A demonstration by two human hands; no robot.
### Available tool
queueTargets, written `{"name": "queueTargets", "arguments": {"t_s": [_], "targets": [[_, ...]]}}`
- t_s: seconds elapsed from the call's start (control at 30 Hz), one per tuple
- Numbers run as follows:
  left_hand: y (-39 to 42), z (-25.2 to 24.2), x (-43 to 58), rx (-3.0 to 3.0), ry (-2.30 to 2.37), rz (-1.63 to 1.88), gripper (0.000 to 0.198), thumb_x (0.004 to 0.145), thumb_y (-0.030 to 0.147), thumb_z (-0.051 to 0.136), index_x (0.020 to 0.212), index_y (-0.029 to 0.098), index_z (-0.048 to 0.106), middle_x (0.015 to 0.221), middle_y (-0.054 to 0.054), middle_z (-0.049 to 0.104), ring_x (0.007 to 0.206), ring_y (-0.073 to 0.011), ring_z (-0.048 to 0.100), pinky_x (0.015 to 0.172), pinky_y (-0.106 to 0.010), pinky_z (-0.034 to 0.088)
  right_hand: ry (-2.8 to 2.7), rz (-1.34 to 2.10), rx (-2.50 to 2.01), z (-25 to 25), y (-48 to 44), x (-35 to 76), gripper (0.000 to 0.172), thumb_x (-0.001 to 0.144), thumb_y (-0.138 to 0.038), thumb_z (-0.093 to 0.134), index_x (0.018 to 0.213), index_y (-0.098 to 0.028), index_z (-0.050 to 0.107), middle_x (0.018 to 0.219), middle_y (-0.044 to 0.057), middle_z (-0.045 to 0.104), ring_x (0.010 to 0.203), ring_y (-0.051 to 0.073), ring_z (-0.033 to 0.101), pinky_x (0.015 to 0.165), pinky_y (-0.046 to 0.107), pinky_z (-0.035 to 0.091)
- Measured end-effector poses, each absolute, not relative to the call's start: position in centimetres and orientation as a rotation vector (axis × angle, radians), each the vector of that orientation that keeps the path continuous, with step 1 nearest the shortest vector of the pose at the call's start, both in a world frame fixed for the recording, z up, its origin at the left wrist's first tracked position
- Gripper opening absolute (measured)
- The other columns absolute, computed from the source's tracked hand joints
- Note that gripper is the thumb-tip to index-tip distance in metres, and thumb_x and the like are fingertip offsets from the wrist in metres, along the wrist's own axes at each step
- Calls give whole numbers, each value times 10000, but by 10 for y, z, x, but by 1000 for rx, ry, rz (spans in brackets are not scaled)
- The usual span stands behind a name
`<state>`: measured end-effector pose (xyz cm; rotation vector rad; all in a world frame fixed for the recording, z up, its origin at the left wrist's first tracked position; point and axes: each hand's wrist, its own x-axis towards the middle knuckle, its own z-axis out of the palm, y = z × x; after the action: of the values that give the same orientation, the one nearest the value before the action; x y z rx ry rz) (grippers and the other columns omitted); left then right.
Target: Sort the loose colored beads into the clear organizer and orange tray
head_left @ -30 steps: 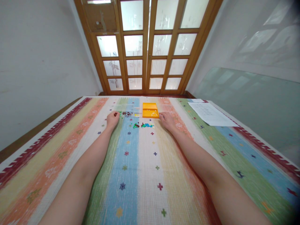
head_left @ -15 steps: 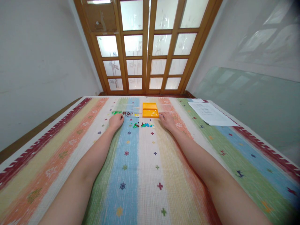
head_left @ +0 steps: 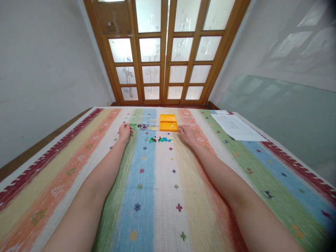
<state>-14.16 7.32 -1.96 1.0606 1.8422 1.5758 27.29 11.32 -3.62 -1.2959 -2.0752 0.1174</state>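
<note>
My left hand (head_left: 125, 132) is at the left end of a row of small open boxes, its fingers closed against the edge of a clear box with green pieces (head_left: 133, 126). Beside it lie a clear box with dark brown pieces (head_left: 143, 127) and one with yellow pieces (head_left: 153, 128). At the row's right end sits an orange box (head_left: 168, 118), its lid open and small white pieces inside. My right hand (head_left: 186, 133) has its fingers closed at that box's right edge. Loose green, brown, blue and whitish pieces (head_left: 165, 139) lie on the cloth in front.
A striped tablecloth (head_left: 157, 196) covers the long table. Printed white sheets (head_left: 235, 127) lie at the far right. Walls stand on both sides, and a wooden door with glass panes (head_left: 165, 63) rises beyond the far edge.
My left hand has shifted left and slightly away from me, from in front of the green pieces to the clear box's left end. My right hand stays at the orange box.
</note>
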Motion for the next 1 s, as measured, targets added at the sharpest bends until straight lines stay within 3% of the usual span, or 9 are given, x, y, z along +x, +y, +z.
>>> {"name": "queueTargets", "arguments": {"t_s": [0.23, 0.43, 0.6, 0.77, 0.87, 1.0], "targets": [[77, -20, -156, 770, 1606, 1772, 129, 877, 238, 544, 986, 177, 575, 907, -39, 700, 646, -96, 650, 608, -203, 480, -2083, 122, -1285, -38, 114, 273, 417, 1059, -357, 388, 1236, -190, 726, 1228, 125, 727, 1160, 279, 612, 1066, 431, 443], [73, -20, -148, 1065, 1751, 1697, 254, 839, 198, 506, 1045, 164, 649, 968, -72, 744, 736, -147, 695, 685, -255, 534, -2082, 110, -1299, -39, 115, 275, 404, 1057, -365, 403, 1224, -184, 724, 1202, 128, 732, 1131, 271, 618, 1041, 417, 458], [63, -12, -121, 1676, 1865, 1402, 265, 907, 253, 501, 1038, 190, 722, 988, -72, 761, 909, -221, 694, 886, -353, 536, -2093, 122, -1276, -38, 113, 274, 407, 1056, -356, 393, 1211, -182, 727, 1202, 130, 733, 1131, 270, 626, 1043, 415, 461], [36, 3, -55, 2453, 1449, 928, 239, 936, 247, 550, 1034, 227, 767, 1116, -88, 746, 1122, -260, 632, 1072, -430, 451, -2080, 136, -1266, -35, 112, 273, 418, 1050, -356, 381, 1218, -197, 730, 1236, 124, 727, 1158, 280, 617, 1056, 443, 459], [19, 7, -22, 2722, 1108, 714, 277, 988, 272, 524, 1118, 228, 765, 1191, -87, 731, 1186, -249, 607, 1123, -447, 420, -2077, 136, -1267, -35, 112, 273, 420, 1045, -355, 384, 1216, -195, 733, 1238, 124, 729, 1166, 287, 614, 1067, 461, 453], [8, 4, -7, 2885, 1002, 552, 330, 999, 279, 534, 1265, 237, 725, 1351, -74, 684, 1319, -265, 527, 1172, -455, 389, -2080, 116, -1281, -36, 112, 272, 423, 1049, -346, 377, 1217, -190, 733, 1237, 125, 728, 1170, 280, 615, 1073, 452, 446]]}}
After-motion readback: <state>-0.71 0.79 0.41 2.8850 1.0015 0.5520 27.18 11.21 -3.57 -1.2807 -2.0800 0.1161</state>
